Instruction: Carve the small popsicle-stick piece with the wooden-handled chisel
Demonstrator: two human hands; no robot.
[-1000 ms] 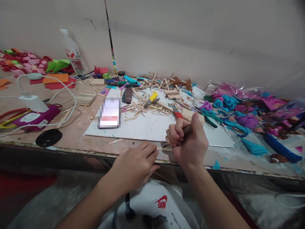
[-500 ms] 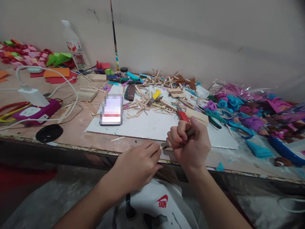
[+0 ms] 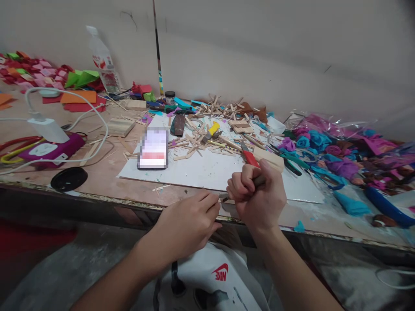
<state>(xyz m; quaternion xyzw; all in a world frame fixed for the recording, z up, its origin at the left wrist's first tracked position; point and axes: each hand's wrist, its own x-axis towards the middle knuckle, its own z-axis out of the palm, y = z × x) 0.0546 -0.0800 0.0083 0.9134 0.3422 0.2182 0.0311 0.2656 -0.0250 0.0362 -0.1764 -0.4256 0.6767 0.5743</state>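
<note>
My right hand [image 3: 259, 203] is closed in a fist around a slim dark-handled tool [image 3: 258, 180]. The tool's narrow dark end points left toward my other hand; its exact kind is unclear. Close by, my left hand [image 3: 193, 222] has its fingers pressed together at the table edge, back of the hand toward me, hiding whatever it pinches. Just beyond my right fist lie a red utility knife [image 3: 249, 156] and a pale wooden block [image 3: 268, 158]. Both rest over the white board [image 3: 197, 175], apart from my hand.
A phone [image 3: 153, 149] stands on the board's left side. Behind it are heaped wooden sticks [image 3: 220, 108] and a yellow-handled hammer [image 3: 212, 131]. To the left sit a purple power strip [image 3: 52, 151], a black lid [image 3: 69, 179] and a plastic bottle [image 3: 105, 65]. Coloured crepe flowers [image 3: 320, 140] crowd the right.
Both hands hold nearly the same pose and place. The background has shifted slightly to the right on the left side, as the camera view turned a little.
</note>
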